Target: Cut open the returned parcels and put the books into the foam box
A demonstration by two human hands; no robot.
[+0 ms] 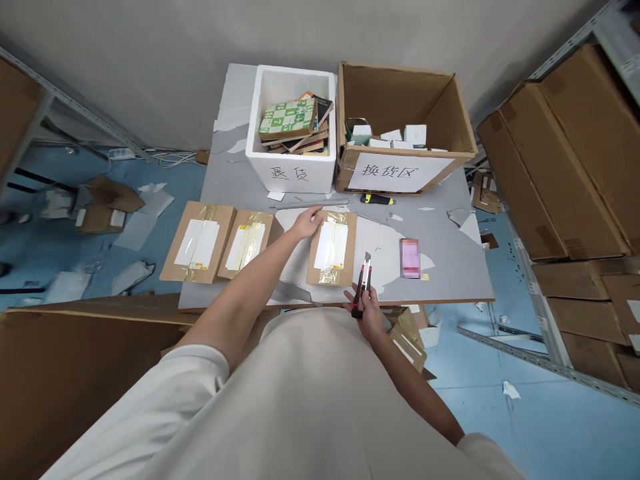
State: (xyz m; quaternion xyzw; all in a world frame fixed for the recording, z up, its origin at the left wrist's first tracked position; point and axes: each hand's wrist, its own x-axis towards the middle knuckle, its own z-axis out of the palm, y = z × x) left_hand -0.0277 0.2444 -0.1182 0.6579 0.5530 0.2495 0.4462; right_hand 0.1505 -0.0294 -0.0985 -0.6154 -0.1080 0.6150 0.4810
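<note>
A taped cardboard box (324,275) with a white label lies flat near the table's front edge. My left hand (306,223) grips its far left corner, fingers curled at the edge. In my right hand (369,310) is a red and black utility knife (363,287), its blade out and pointing away from me, just right of the box. Two more taped boxes, a larger one (193,243) and a smaller one (245,245), lie side by side to the left, behind my left forearm. A phone (411,259) with a pink screen lies to the right.
At the back stand a white foam box (255,143) holding books and an open carton (463,127) with small white boxes. A yellow and black cutter (377,199) lies before the carton. Paper scraps litter the table (450,267). Shelving with cartons (565,180) rises at right.
</note>
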